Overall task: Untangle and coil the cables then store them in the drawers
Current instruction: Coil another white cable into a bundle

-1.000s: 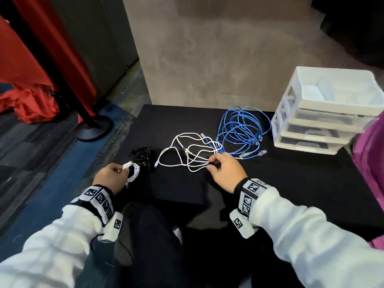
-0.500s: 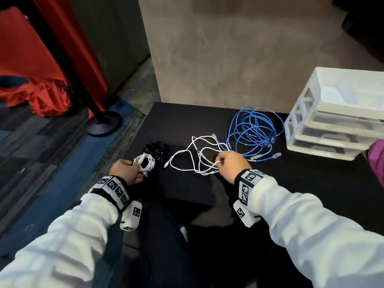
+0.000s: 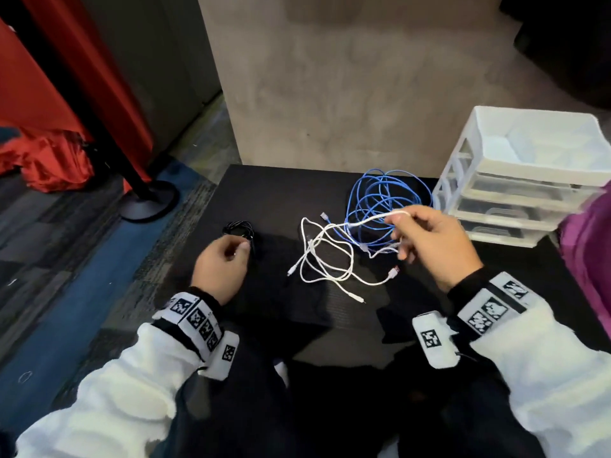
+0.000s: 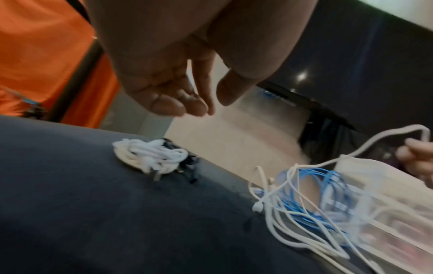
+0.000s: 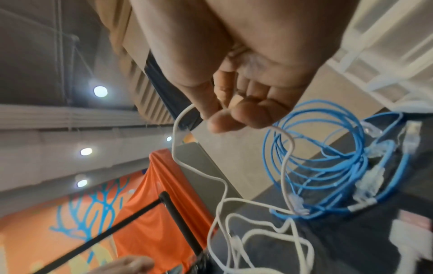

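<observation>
The right hand (image 3: 433, 246) pinched a strand of the loose white cable (image 3: 325, 256) and held it above the black worktop (image 3: 277, 193), just before the blue cable (image 3: 386, 206). The left hand (image 3: 221, 266), relaxed and holding nothing, hovered over the small coiled white cable (image 4: 150, 157). In my judgement, the strand needed a slow upward pull with the left hand holding down the tangle, so that the blue loops did not follow.

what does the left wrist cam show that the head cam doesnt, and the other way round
Only the left wrist view shows the small coiled white cable lying on the black mat below the left hand's empty, loosely curled fingers; in the head view that hand hides it.

Only the head view shows the whole drawer unit, the loose white cable's connector ends, and the black cable bundle clearly.

Both show the right hand lifting a strand of the loose white cable and the blue cable behind it.
</observation>
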The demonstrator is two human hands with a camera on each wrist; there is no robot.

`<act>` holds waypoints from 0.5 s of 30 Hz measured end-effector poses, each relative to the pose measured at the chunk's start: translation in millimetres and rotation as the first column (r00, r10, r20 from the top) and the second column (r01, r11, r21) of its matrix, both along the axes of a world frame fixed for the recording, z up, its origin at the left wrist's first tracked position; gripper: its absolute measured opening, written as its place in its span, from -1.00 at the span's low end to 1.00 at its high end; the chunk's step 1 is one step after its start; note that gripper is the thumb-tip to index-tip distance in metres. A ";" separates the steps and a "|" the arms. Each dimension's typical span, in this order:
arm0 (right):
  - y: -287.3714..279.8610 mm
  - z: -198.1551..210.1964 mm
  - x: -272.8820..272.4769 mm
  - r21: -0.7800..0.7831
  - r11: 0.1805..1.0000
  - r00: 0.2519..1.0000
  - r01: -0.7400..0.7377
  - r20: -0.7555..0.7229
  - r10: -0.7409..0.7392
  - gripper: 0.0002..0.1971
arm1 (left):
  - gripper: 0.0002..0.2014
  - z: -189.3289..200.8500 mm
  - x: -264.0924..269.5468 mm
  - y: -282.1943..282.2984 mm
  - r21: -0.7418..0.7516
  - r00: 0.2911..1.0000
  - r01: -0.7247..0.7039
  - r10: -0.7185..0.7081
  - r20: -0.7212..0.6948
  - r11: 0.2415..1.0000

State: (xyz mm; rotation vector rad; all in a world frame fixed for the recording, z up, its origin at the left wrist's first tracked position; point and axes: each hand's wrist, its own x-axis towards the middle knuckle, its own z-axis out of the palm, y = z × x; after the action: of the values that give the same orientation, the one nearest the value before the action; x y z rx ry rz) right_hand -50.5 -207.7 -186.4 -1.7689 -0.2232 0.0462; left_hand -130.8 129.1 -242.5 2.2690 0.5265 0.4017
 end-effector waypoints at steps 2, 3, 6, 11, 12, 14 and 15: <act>-16.3 21.7 -5.0 0.148 0.989 1.000 -0.026 0.017 0.023 -0.83 | -0.89 7.8 3.2 -29.1 -0.019 0.995 0.100 -0.100 0.023 0.995; -24.7 33.9 -7.7 0.209 0.977 0.999 -0.043 0.039 0.036 -0.84 | -0.89 7.9 5.4 -41.8 -0.047 0.988 0.156 -0.154 0.032 0.987; -45.8 66.3 -15.5 0.311 0.946 0.995 -0.092 0.069 0.074 -0.80 | -0.90 3.1 12.7 -72.4 -0.164 0.952 0.307 -0.305 0.036 0.937; -63.3 89.7 -29.8 0.218 0.968 0.992 -0.123 0.051 0.115 -0.70 | -0.83 1.0 13.6 -125.4 -0.451 0.922 0.349 -0.388 0.005 0.821; -65.3 91.9 -32.9 0.235 0.964 0.991 -0.127 0.057 0.117 -0.70 | -0.82 1.5 12.8 -132.7 -0.522 0.923 0.331 -0.386 0.005 0.786; -68.2 94.2 -38.9 0.260 0.956 0.990 -0.133 0.079 0.117 -0.72 | -0.79 -0.8 10.0 -139.5 -0.564 0.901 0.387 -0.430 0.062 0.730; -68.8 93.9 -41.2 0.271 0.953 0.989 -0.135 0.088 0.115 -0.73 | -0.73 -2.7 7.3 -140.8 -0.547 0.869 0.457 -0.483 0.107 0.701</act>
State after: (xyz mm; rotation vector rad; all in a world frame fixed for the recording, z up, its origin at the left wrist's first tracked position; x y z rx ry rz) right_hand -91.7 -276.5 -92.4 -1.4769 -0.3756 0.0415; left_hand -123.5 -11.7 -245.3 1.7423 0.0406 -0.0710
